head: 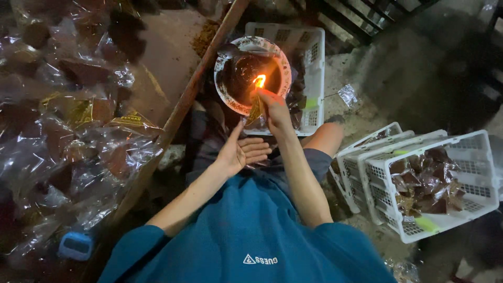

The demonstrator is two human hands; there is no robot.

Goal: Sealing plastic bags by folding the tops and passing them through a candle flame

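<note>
Sealing step in hand. Right hand (pixel 276 112) pinches a clear plastic packet (pixel 256 111) with its edge at the candle flame (pixel 259 80) in the patterned bowl (pixel 225 89). Left hand (pixel 242 152) is spread, palm up, empty. Next move likely calls for a steady, brief pass.

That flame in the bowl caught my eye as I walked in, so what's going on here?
A seated person in a blue shirt holds the edge of a small clear plastic packet to a small flame with the right hand. The flame burns in a round patterned bowl. The left hand is open, palm up, just below, holding nothing. White plastic baskets to the right hold brown wrapped packets; a heap of clear wrappers lies on the left.
</note>
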